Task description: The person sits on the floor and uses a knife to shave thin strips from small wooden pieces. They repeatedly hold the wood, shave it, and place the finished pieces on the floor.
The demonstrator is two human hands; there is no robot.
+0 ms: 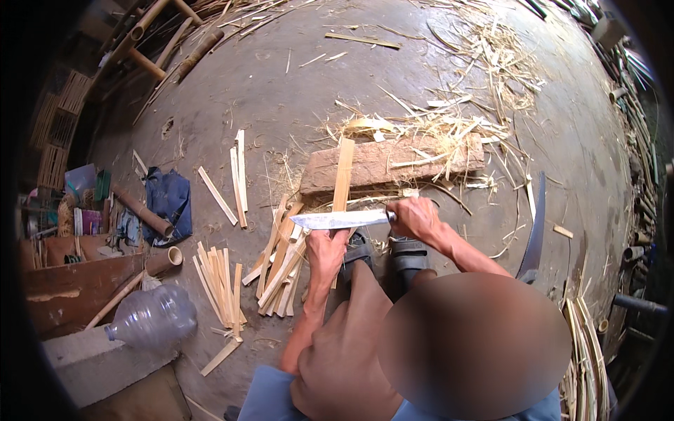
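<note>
My right hand (420, 223) is closed round the handle of a knife (337, 220), whose broad pale blade points left. The blade lies across a flat bamboo strip (343, 172). Below the blade, my left hand (326, 254) grips that strip; its fingers are partly hidden by the knife. The strip's far end rests against a long reddish-brown block (393, 163) on the floor. Beside my left hand is a loose pile of cut bamboo strips (284, 270).
Shavings (449, 137) cover part of the block and floor. A second strip bundle (219, 281) lies left. A curved saw blade (535, 231) is at right. A clear plastic bottle (154, 316) and dark blue cloth (168, 203) are at left. My sandalled feet (411, 256) stand before the block.
</note>
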